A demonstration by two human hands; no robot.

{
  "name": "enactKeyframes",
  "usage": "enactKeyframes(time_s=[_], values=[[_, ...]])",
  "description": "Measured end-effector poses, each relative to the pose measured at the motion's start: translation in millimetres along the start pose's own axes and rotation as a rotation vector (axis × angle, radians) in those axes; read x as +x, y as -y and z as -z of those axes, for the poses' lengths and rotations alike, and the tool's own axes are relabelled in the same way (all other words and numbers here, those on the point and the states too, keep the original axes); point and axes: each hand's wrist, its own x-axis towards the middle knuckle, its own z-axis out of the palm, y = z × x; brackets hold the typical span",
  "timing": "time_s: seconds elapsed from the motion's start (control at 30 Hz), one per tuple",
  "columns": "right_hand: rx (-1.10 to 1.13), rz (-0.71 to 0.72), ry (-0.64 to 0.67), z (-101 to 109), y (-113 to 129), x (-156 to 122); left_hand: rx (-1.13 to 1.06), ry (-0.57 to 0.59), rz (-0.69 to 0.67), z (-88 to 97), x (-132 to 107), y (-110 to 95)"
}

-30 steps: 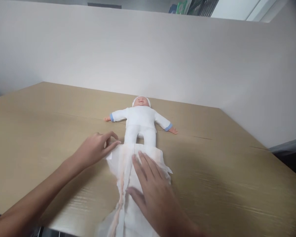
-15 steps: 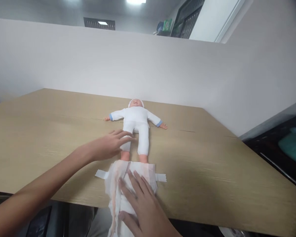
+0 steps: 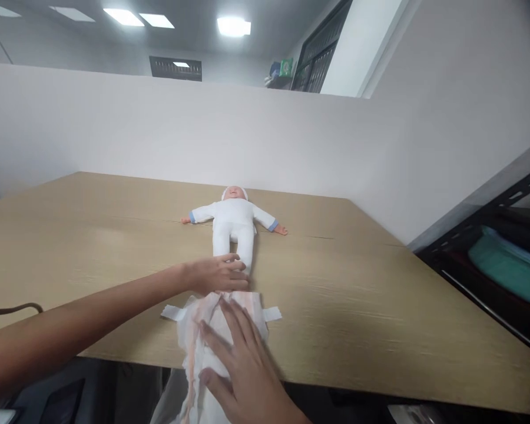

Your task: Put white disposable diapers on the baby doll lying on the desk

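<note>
A baby doll (image 3: 234, 212) in a white suit with blue cuffs lies on its back on the table, arms spread and legs toward me. My left hand (image 3: 218, 274) crosses its lower legs, fingers a little bent and apart, hiding its feet. Just below them is an unfolded diaper (image 3: 255, 302) with a white tape tab sticking out on each side. Its near part hangs over the table's front edge. On top of the diaper, my right hand (image 3: 242, 359) rests with spread fingers.
The wooden table (image 3: 357, 306) reaches back to a white partition (image 3: 181, 129). At the right, a dark rack (image 3: 463, 265) holds a green folded item (image 3: 507, 271). A dark cable (image 3: 13, 309) lies at the left.
My left hand has moved down and right along the doll's legs to its feet. The right hand stays on the diaper. My view has tilted up slightly.
</note>
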Motion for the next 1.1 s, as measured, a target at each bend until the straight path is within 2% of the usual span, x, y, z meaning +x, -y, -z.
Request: enactKeyframes(time_s=[0.13, 0.2, 0.3, 0.47, 0.57, 0.63, 0.77, 0.87, 0.93, 1.1], values=[[0.032, 0.005, 0.029, -3, -4, -1, 0.013, -0.102, -0.030, -8.9, 8, 12], [0.059, -0.004, 0.044, -4, -5, -1, -0.048, -0.111, 0.005, -4.0, 10, 18], [0.098, -0.048, 0.101, 3, -5, 3, -0.242, -0.159, 0.090, 20.0, 9, 26], [0.092, -0.124, 0.197, 33, -17, 33, -0.638, -0.338, 0.199, 67.8, 4, 47], [0.040, -0.127, 0.172, 48, -29, 56, -0.785, -0.404, 0.253, 79.7, 1, 61], [0.019, -0.152, 0.109, 50, -32, 67, -0.855, -0.445, 0.294, 82.4, -2, 68], [-0.002, -0.273, -0.070, 31, -25, 78, -0.870, -0.512, 0.403, 87.5, -8, 80], [-0.009, -0.297, -0.097, 8, -22, 87, -0.869, -0.567, 0.453, 92.3, -14, 88], [-0.023, -0.302, -0.101, -2, -26, 96, -0.877, -0.621, 0.422, 94.3, -16, 94], [-0.079, -0.289, -0.131, 0, -50, 134, -0.902, -0.639, 0.358, 95.1, -17, 104]])
